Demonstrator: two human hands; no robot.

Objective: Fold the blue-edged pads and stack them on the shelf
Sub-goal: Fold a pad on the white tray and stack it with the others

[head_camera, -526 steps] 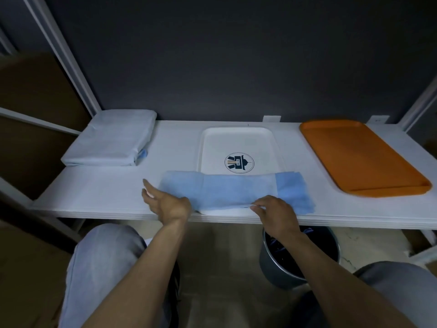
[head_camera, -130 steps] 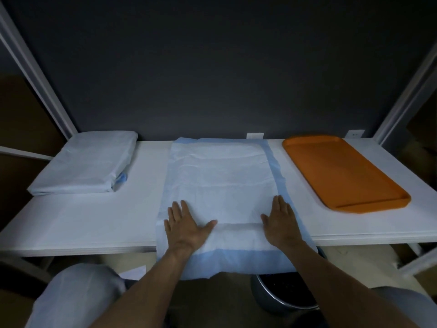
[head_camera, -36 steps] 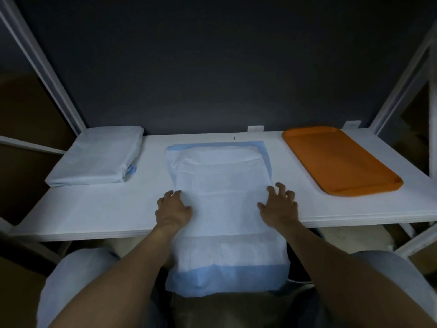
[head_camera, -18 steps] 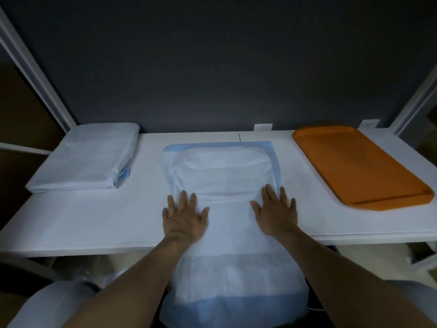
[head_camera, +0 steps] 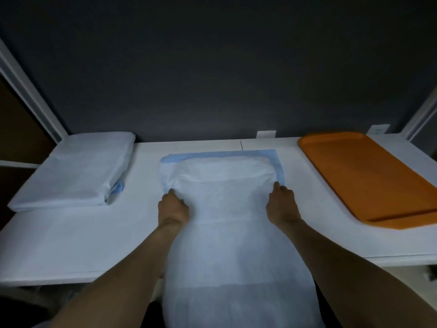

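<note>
Pad (head_camera: pixel 224 200) spread btwn L hand (head_camera: pixel 173 209) & R hand (head_camera: pixel 281 205), curled fingers (head_camera: pixel 172 197) pinching its side edges.

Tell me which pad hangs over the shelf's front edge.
The long middle pad; the folded stack at the left lies wholly on the shelf.

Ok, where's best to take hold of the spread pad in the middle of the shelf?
By its two long side edges, midway along: left hand from the left, right hand from the right. The pad lies flat lengthwise on the shelf, near end drooping over the front, so the sides are free to pinch.
</note>
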